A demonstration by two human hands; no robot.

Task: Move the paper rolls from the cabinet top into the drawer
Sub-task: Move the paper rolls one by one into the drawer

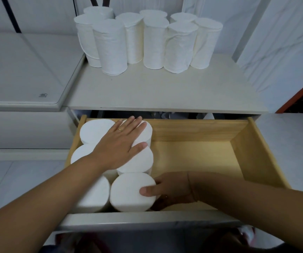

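Paper rolls (147, 39) stood upright in a tight cluster at the back of the white cabinet top (165, 92), all touching one another. Below, the wooden drawer (247, 143) was pulled open, and more rolls (96, 132) stood on end packed into its left side, leaving the right side of the drawer floor bare. The left hand (117, 143) lay flat across the tops of the rear rolls, its fingers (136, 123) spread slightly and pressing down, a ring on one of them. The right hand (172, 190) gripped the nearest roll (128, 190) at the drawer's front, thumb over its top edge and the other fingers curled around its side. A white appliance lid (28, 73) sat beside the cabinet on the left.
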